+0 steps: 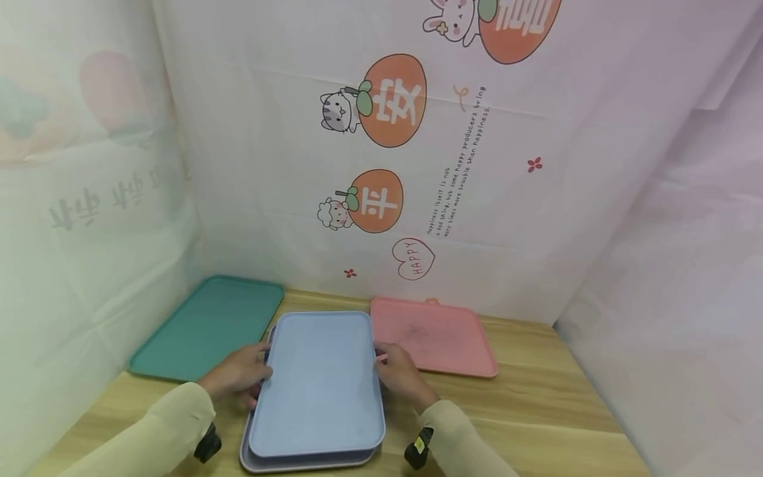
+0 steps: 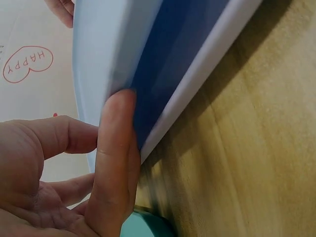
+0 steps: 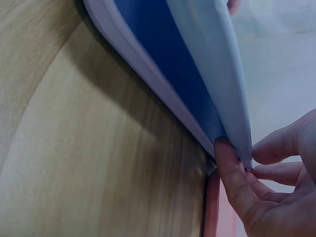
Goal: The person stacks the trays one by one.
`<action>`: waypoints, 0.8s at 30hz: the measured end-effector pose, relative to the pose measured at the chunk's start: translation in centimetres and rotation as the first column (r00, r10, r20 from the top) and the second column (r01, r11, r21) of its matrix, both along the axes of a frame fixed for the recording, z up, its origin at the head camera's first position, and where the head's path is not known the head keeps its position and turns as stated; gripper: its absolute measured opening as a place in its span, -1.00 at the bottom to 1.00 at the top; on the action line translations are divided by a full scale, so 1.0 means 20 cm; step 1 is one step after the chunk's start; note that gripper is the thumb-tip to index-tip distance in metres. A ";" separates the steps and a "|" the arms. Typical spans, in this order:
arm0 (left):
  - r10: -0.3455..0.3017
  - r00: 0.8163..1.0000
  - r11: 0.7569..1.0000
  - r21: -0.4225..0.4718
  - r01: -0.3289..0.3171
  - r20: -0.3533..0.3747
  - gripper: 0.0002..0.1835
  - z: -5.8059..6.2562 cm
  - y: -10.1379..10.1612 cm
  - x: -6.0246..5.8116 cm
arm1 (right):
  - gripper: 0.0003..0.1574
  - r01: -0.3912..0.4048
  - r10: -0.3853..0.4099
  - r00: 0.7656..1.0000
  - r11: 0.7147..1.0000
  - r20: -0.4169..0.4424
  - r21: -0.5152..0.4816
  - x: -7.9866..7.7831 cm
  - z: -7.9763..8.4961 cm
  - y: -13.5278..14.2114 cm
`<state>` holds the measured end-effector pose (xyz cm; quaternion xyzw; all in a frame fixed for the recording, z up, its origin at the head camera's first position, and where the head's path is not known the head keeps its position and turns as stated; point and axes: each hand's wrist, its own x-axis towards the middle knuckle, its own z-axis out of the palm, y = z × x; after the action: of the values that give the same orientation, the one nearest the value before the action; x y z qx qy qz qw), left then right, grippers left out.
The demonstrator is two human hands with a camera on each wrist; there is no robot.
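Note:
A light blue rectangular tray (image 1: 318, 384) lies between my two hands in the head view. My left hand (image 1: 237, 372) grips its left long edge, with the thumb at the top rim and a finger (image 2: 116, 128) against the underside in the left wrist view. My right hand (image 1: 404, 376) pinches the opposite long edge, fingers (image 3: 232, 170) tucked beneath the rim. Under the blue tray sits a lavender-rimmed tray (image 1: 310, 462) on the table, poking out at the front and left. Both wrist views show a dark blue gap separating the two trays along their sides.
A teal tray (image 1: 208, 324) lies at the back left, close to the left hand. Behind the right hand is a pink tray (image 1: 432, 336) with dark scuffs. The wooden table (image 1: 548, 397) is bordered by white printed cloth (image 1: 286, 199) at the back and sides.

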<state>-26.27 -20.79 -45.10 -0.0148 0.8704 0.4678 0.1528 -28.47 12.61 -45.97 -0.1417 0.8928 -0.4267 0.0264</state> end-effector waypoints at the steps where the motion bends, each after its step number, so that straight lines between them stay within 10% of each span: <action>1: 0.001 1.000 1.000 -0.002 -0.001 0.000 -0.19 0.00 0.00 0.00 | -0.43 0.005 -0.005 1.000 1.000 0.010 -0.001 0.00 0.00 0.00; 24: 0.054 0.999 0.999 0.001 -0.054 0.002 -0.19 -0.02 -0.05 0.05 | -0.35 -0.009 0.010 0.997 1.000 -0.078 0.018 0.00 -0.04 -0.07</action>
<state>-25.24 -21.81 -45.55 -0.0387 0.8694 0.4721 0.1407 -28.46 11.14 -46.72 -0.1624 0.8962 -0.4127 -0.0053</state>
